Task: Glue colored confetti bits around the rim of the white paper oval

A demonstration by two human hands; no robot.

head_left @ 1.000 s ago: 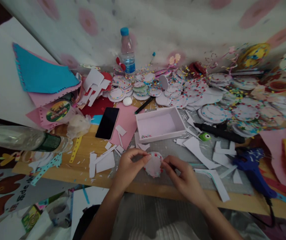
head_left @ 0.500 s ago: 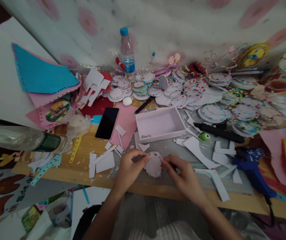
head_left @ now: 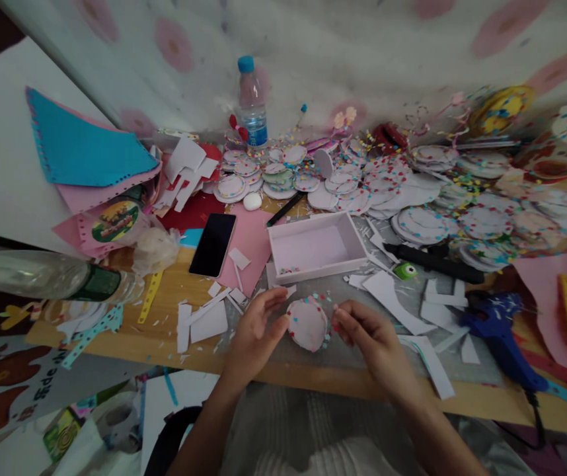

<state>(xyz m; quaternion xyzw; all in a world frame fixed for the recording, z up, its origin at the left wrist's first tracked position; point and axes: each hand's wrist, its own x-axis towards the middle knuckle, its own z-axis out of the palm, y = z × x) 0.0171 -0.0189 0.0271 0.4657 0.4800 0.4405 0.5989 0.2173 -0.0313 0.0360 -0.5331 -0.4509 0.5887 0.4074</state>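
A round white disc (head_left: 307, 324) with red and blue dots along its rim lies near the table's front edge, between my hands. At its left edge my left hand (head_left: 260, 330) has thumb and fingers apart, the thumb tip against the rim. Just right of the disc, my right hand (head_left: 363, 330) pinches a beaded strand (head_left: 327, 312) that runs along the disc's upper right side. Behind them stands an open white box (head_left: 318, 248) with a few small coloured bits in its near left corner.
A phone (head_left: 213, 244) lies on the left, near a tipped bottle (head_left: 65, 274). Decorated discs (head_left: 419, 225) are piled along the back beside an upright water bottle (head_left: 252, 106). Paper scraps (head_left: 395, 301) and a blue glue gun (head_left: 504, 340) are on the right.
My left fingers have opened from their pinch on the disc. My right hand has moved slightly right, away from the rim, and the beaded strand now stands off the disc's upper right edge.
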